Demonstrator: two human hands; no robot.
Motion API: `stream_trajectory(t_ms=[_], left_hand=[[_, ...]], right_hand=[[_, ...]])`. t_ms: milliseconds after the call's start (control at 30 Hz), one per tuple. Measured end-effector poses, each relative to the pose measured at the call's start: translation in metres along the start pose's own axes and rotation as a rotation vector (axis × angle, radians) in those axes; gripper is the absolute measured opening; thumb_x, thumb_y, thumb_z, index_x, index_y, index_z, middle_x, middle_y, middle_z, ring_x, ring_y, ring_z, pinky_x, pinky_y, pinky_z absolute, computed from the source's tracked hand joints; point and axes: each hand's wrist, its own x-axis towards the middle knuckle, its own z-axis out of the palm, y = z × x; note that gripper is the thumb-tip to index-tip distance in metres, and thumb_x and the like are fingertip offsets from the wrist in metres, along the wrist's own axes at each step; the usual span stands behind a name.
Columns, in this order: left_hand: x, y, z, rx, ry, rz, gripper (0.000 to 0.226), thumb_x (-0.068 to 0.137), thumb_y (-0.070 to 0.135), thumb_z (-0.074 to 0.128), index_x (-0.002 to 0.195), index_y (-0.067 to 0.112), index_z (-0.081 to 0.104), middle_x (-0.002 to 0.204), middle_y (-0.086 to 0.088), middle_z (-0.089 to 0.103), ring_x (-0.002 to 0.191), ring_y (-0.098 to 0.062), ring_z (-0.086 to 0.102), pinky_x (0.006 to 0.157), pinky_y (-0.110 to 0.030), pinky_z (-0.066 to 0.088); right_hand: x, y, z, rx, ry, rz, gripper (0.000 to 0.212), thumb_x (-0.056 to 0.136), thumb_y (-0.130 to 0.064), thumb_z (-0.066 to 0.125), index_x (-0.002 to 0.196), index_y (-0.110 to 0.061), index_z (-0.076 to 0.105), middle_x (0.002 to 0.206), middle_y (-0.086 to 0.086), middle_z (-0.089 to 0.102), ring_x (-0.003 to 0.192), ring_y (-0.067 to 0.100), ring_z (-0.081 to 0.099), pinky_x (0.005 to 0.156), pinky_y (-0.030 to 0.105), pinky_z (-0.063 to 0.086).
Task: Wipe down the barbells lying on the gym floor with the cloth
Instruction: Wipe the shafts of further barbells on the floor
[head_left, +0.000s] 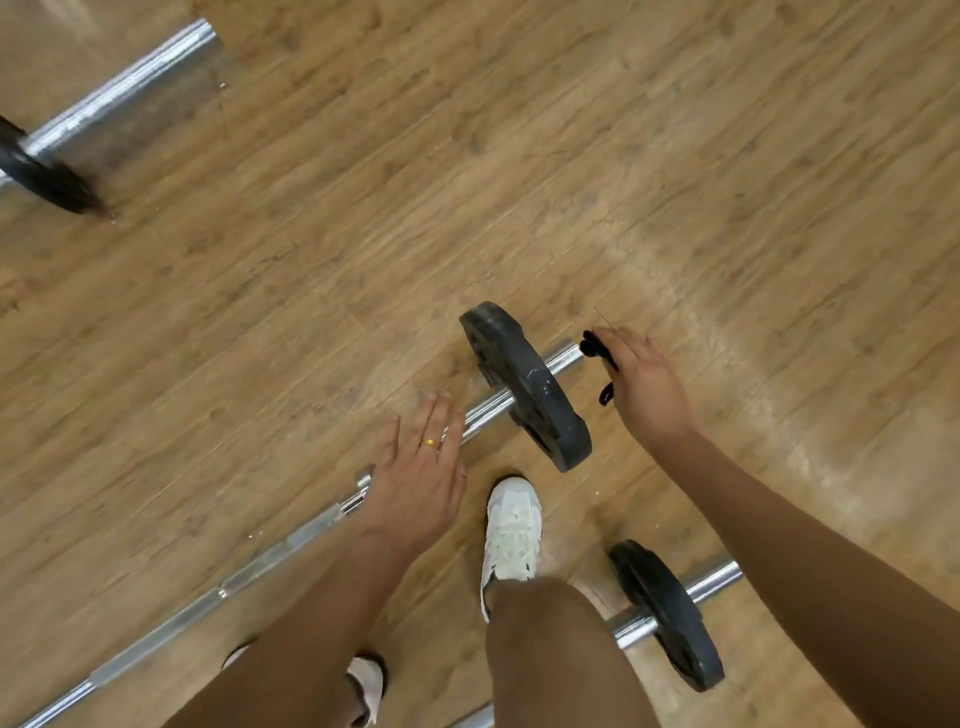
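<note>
Pinching a bunched black cloth (594, 347) in the curled fingers of the right hand (644, 387), just off the chrome tip of the middle barbell (493, 408), outside its black plate (524, 379); contact with the metal unclear. Holding the left hand (415, 467) flat, fingers straight and together, over that bar's shaft inside the plate. Further out on the wood floor (727, 182), a second plated barbell (714, 577) by the white shoe (511, 525), a third barbell (130, 93) at top left.

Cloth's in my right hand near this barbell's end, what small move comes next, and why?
Probably bring the cloth onto the barbell's chrome end and wipe there: your right hand holds it just beside that tip, past the black plate, while your left hand is open over the shaft.
</note>
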Motion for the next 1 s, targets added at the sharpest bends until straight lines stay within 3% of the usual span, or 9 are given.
stream_trajectory(t_ms=[333,500,533,600,633,667,767,867,1000], left_hand=[[0.093,-0.025,0.164,0.021,0.139,0.228,0.061,0.103,0.034,0.022,0.158,0.007,0.025,0.165,-0.011,0.021,0.154,-0.026,0.013,0.122,-0.051,0.015],[0.102,-0.033,0.19,0.024,0.239,0.349,0.062,0.095,0.019,0.03,0.156,0.006,0.029,0.164,-0.011,0.024,0.152,-0.03,0.02,0.116,-0.054,0.02],[0.104,-0.035,0.192,0.045,0.251,0.369,0.066,0.091,0.017,0.036,0.156,0.006,0.029,0.165,-0.011,0.023,0.152,-0.03,0.02,0.115,-0.054,0.02],[0.106,-0.037,0.196,0.079,0.269,0.39,0.071,0.088,0.015,0.044,0.157,0.007,0.028,0.166,-0.009,0.02,0.153,-0.026,0.017,0.116,-0.054,0.021],[0.106,-0.039,0.198,0.091,0.278,0.394,0.072,0.087,0.014,0.045,0.157,0.007,0.028,0.166,-0.008,0.02,0.154,-0.025,0.016,0.116,-0.054,0.021],[0.107,-0.04,0.199,0.097,0.284,0.396,0.072,0.087,0.013,0.045,0.157,0.007,0.028,0.166,-0.007,0.021,0.154,-0.025,0.017,0.115,-0.054,0.021],[0.109,-0.041,0.2,0.114,0.289,0.388,0.07,0.088,0.014,0.046,0.156,0.007,0.03,0.166,-0.007,0.022,0.153,-0.025,0.019,0.115,-0.054,0.021],[0.112,-0.043,0.202,0.133,0.299,0.391,0.076,0.087,0.015,0.053,0.157,0.008,0.025,0.166,-0.007,0.021,0.153,-0.024,0.018,0.117,-0.054,0.022],[0.117,-0.047,0.212,0.136,0.341,0.378,0.081,0.086,0.015,0.053,0.159,0.011,0.019,0.167,-0.003,0.017,0.154,-0.02,0.013,0.121,-0.05,0.017]], right_hand=[[0.055,0.076,0.167,-0.021,0.033,-0.139,0.037,0.103,-0.019,0.053,0.139,-0.026,0.05,0.135,-0.011,0.054,0.135,0.014,0.044,0.123,0.041,0.017],[0.069,0.094,0.207,-0.032,0.139,-0.059,0.017,0.106,-0.042,0.032,0.115,-0.057,0.035,0.11,-0.037,0.043,0.113,-0.004,0.045,0.108,0.05,0.039],[0.066,0.089,0.207,0.052,0.187,-0.054,0.023,0.108,-0.035,0.036,0.118,-0.055,0.043,0.114,-0.032,0.051,0.114,-0.002,0.049,0.105,0.053,0.043],[0.066,0.088,0.206,0.055,0.325,-0.024,0.075,0.101,-0.009,0.05,0.134,-0.067,0.015,0.111,-0.005,0.069,0.111,-0.001,0.058,0.1,0.043,0.05],[0.065,0.085,0.206,0.049,0.341,-0.003,0.104,0.097,-0.001,0.056,0.107,-0.085,-0.006,0.104,0.001,0.072,0.108,-0.001,0.06,0.098,0.039,0.051],[0.066,0.084,0.206,0.05,0.375,-0.029,0.084,0.094,-0.001,0.06,0.133,-0.063,0.018,0.109,-0.005,0.07,0.109,-0.002,0.058,0.098,0.042,0.051],[0.078,0.108,0.226,-0.049,0.342,-0.179,0.033,0.097,-0.017,0.06,0.115,-0.042,0.05,0.119,-0.04,0.045,0.119,-0.015,0.04,0.107,0.047,0.038],[0.079,0.103,0.218,0.025,0.363,-0.248,0.028,0.104,-0.029,0.049,0.129,-0.022,0.059,0.131,-0.015,0.052,0.142,-0.008,0.021,0.118,0.05,0.021],[0.055,0.107,0.214,0.15,0.386,-0.362,0.038,0.101,-0.021,0.054,0.138,-0.014,0.051,0.143,0.006,0.053,0.147,0.019,0.031,0.124,0.044,0.007]])
